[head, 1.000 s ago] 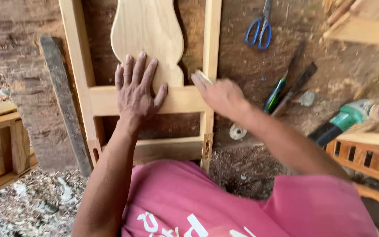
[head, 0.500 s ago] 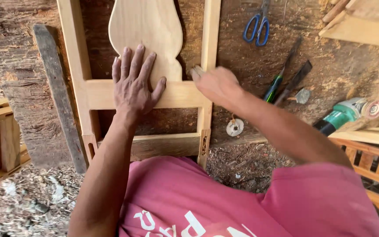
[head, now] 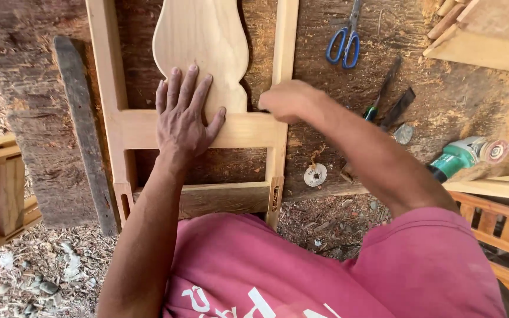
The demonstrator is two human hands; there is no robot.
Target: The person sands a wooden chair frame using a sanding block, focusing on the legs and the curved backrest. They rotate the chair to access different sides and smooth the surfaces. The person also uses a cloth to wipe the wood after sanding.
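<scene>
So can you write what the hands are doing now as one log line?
left hand: flat on chair back frame | right hand: fisted at frame's right post, contents hidden | scissors: on bench

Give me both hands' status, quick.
Left hand: open, flat on the wooden chair frame.
Right hand: closed in a fist at the frame; what it holds cannot be told.

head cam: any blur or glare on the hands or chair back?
Head view: left hand sharp, flat on the wooden chair back; right hand slightly motion-blurred; soft even daylight, no glare; mild wide-angle bending at edges.
</scene>
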